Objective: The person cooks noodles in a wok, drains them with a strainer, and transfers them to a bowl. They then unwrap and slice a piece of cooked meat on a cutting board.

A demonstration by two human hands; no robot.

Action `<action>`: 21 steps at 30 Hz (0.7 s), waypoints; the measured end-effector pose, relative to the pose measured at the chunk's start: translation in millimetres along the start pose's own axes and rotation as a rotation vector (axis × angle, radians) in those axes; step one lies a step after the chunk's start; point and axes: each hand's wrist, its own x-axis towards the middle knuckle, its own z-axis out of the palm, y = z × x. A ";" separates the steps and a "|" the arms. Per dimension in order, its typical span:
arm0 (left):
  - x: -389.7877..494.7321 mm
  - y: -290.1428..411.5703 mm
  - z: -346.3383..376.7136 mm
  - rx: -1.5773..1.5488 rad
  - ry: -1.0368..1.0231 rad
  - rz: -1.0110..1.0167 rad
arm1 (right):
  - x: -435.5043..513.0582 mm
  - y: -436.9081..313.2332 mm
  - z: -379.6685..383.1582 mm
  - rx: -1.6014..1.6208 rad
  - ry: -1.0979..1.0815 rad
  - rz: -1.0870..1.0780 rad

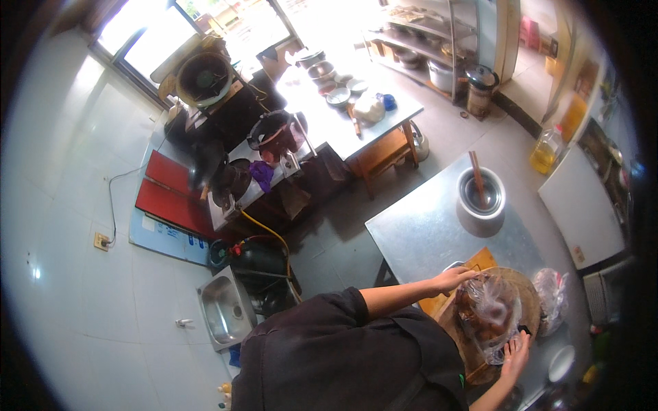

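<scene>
A clear plastic bag [488,303] with dark reddish-brown contents, perhaps meat, lies on a round wooden chopping block [529,293]. My left hand [455,280] grips the bag's upper edge. At the opposite edge, my right hand [515,354] has its fingers on the gathered plastic. A small black object [524,330], partly covered, shows beside the right fingertips. Under the block's left side, a yellowish wooden board [482,259] sticks out. What exactly is inside the bag is blurred by the crumpled plastic.
On the metal table [411,226] stands a white bowl [460,205] with chopsticks [478,180]. Another plastic bag [550,298] sits right of the block, near a white spoon or ladle [561,363]. A sink [223,311] and a stove [247,180] lie left.
</scene>
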 end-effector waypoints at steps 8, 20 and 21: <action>45.4 -30.5 -3.0 0.118 0.152 0.085 | 2.7 -6.3 10.2 0.043 -0.124 0.033; 49.9 -11.8 6.4 -0.064 -0.023 -0.108 | 22.4 -10.9 46.8 -0.335 -0.032 -0.069; 53.7 -9.4 8.6 -0.054 -0.002 -0.122 | 24.4 -10.7 48.9 -0.322 -0.032 -0.058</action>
